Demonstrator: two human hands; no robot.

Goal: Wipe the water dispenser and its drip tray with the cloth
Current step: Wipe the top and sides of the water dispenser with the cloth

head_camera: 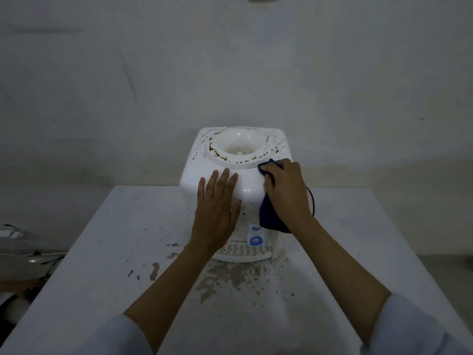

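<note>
Head view, single entry.

Water dispenser point(236, 175): white tabletop unit, upright, at the far middle of the table point(89, 252), its back close to the wall point(230, 60). Bottle well on top is open, ringed with brown crust and dark specks.

Left hand point(217, 208): flat and released, fingers spread over the front top corner, grasping nothing. Judged to brace the unit against sliding.

Right hand point(286, 190): clenched around the dark blue cloth point(270, 216), pressing it on the top's right front corner beside the well rim; the slack of the cloth hangs down the front face.

Drip tray point(243, 251): slatted, at the foot of the unit, facing the person, partly hidden behind the left wrist. Looks unwiped.

Stage, as judged: top surface under way; grime around the well and the tray remaining.

Room: table is open to left, right and front, though spattered with wet patches near the tray. The rear face allows little reach. The near table edge lies well apart from the unit.
</note>
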